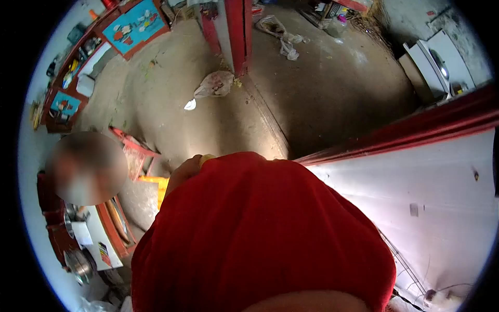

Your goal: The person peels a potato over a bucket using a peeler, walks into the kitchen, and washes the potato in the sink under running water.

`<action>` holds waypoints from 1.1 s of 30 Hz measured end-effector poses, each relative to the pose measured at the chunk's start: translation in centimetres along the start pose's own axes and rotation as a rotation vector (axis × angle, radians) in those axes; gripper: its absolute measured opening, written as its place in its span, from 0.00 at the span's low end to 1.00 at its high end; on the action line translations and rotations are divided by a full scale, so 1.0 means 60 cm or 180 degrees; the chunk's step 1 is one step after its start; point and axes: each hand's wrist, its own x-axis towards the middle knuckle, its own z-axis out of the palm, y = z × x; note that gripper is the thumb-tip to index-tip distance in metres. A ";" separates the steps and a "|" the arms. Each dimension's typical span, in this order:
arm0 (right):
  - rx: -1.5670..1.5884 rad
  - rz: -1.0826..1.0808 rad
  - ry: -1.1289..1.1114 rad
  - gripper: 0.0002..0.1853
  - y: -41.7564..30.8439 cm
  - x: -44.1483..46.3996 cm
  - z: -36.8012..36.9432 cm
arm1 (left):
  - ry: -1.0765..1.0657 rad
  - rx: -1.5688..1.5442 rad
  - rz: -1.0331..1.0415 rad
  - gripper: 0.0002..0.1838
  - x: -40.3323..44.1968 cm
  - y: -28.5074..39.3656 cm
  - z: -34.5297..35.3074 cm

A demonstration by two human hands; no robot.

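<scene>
A red garment (260, 223) on my own body fills the lower middle of the view. At its upper left edge, part of my left hand (186, 171) shows, with the rest behind the cloth. Its visible fingers look bent against a small pale yellow thing (206, 158), too covered to name. My right hand is out of sight. A bare patch of skin (306, 301) crosses the bottom edge; which body part it is, I cannot make out.
A person (86, 169), blurred, is at the left by a white-topped table (101, 234). Near them are a red chair (136, 156) and something yellow (160, 184). A red door post (238, 39) rises beside a plastic bag (215, 84). A white wall (426, 203) borders the right.
</scene>
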 end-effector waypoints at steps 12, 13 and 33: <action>0.0865 0.0241 0.0461 0.35 -0.102 0.130 -0.164 | -0.0202 0.0201 0.0233 0.52 0.274 0.080 -0.253; 0.0964 0.0382 0.0514 0.35 -0.099 0.132 -0.162 | -0.0273 0.0264 0.0287 0.52 0.307 0.088 -0.279; 0.2731 0.2451 0.0586 0.37 -0.071 0.053 -0.070 | -0.1171 0.1663 0.1522 0.51 0.762 0.533 -0.506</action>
